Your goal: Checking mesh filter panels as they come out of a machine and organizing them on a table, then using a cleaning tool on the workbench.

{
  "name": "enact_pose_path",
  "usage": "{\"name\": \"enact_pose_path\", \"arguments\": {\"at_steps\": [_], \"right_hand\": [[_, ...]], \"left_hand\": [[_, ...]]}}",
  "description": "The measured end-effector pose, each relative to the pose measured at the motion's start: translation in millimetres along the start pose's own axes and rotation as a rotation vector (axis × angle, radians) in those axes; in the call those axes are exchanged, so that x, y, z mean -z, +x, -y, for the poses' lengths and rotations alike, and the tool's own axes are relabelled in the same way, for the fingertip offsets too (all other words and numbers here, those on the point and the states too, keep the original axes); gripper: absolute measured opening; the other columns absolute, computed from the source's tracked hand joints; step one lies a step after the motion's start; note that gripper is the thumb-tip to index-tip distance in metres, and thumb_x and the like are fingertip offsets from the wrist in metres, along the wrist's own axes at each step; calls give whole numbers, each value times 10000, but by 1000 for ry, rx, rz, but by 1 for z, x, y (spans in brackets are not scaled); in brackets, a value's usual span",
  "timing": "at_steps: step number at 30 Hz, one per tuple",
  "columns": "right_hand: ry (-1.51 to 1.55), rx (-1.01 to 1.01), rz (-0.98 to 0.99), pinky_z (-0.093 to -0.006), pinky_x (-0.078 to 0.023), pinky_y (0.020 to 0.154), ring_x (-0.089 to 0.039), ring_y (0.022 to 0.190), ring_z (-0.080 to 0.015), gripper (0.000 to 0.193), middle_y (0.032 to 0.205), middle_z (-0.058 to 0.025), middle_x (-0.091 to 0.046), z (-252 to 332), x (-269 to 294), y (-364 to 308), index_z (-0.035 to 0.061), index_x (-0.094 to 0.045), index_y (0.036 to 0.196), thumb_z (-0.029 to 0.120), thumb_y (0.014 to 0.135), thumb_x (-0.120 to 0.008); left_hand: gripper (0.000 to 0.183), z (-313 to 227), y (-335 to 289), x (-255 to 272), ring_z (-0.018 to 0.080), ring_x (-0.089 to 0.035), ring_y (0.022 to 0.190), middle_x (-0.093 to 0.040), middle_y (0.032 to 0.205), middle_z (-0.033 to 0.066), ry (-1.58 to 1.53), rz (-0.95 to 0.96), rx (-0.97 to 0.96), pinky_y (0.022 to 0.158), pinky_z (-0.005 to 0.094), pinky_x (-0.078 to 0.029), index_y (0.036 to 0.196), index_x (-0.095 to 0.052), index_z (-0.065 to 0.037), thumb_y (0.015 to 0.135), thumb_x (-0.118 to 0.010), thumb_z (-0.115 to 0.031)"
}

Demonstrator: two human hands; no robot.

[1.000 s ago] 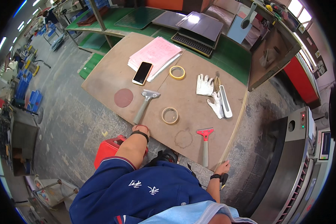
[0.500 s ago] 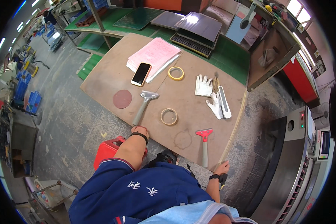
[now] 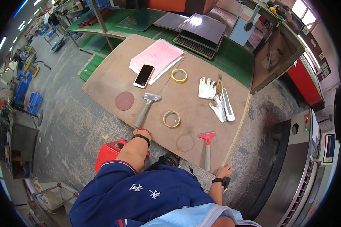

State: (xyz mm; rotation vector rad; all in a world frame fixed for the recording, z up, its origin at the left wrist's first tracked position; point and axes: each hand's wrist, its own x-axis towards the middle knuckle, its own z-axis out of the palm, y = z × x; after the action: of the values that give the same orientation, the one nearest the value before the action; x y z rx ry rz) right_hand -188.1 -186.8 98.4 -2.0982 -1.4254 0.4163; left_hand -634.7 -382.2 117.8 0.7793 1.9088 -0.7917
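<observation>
My left hand rests at the near edge of the brown tabletop, by the handle end of a grey metal scraper; its fingers are hidden. At the near right corner, my right hand is curled against the table edge. Close to it lies a scraper with a red head and grey handle. Between the hands is a beige tape roll. Farther off lie a reddish round disc, a yellow tape roll, a phone, white gloves, pliers and a white-handled tool.
Pink papers lie under part of the phone. Beyond is a green bench with stacked panels. A red container stands below my left arm. At the right is a steel machine.
The view has shifted very slightly. Both hands stay at the table edge, and the things on the table lie as before.
</observation>
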Motion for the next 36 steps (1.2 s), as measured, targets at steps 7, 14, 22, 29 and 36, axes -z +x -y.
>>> {"name": "enact_pose_path", "arguments": {"at_steps": [7, 14, 22, 29, 36], "right_hand": [[78, -35, 56, -433, -431, 733, -564, 832, -412, 433, 913, -270, -598, 8, 6, -5, -69, -589, 958, 329, 896, -431], [77, -20, 93, -412, -427, 775, -556, 885, -401, 460, 969, -262, -594, 6, 4, -2, -72, -575, 1006, 347, 902, -417], [19, -25, 86, -432, -426, 757, -550, 870, -425, 497, 943, -272, -593, 0, 9, 0, -76, -581, 982, 382, 902, -403], [11, -13, 102, -439, -423, 751, -548, 861, -427, 506, 937, -277, -592, 16, 11, -4, -78, -583, 973, 392, 897, -411], [-15, -50, 117, -430, -422, 766, -549, 879, -417, 509, 959, -274, -591, 15, 12, -2, -78, -581, 988, 393, 898, -409]], "left_hand": [[359, 3, 9, -9, 193, -502, 1119, -578, 1151, 8, -55, 4, 36, 940, 334, -366, 1094, -598, -193, 827, -398, -325], [351, 3, 27, -20, 160, -495, 1094, -575, 1138, -41, -592, 244, 236, 923, 315, -369, 1094, -585, -222, 855, -363, -351], [353, -12, -17, 10, 172, -527, 1007, -577, 1086, 7, 18, 191, 190, 839, 301, -401, 1049, -597, -141, 876, -311, -256], [387, -2, -3, -5, 121, -461, 1125, -497, 1241, -88, -45, 71, 129, 940, 285, -352, 1158, -533, -242, 885, -272, -328], [363, 3, -53, 18, 133, -472, 1109, -504, 1233, -94, -48, 123, 115, 920, 301, -368, 1151, -534, -248, 872, -324, -345]]}}
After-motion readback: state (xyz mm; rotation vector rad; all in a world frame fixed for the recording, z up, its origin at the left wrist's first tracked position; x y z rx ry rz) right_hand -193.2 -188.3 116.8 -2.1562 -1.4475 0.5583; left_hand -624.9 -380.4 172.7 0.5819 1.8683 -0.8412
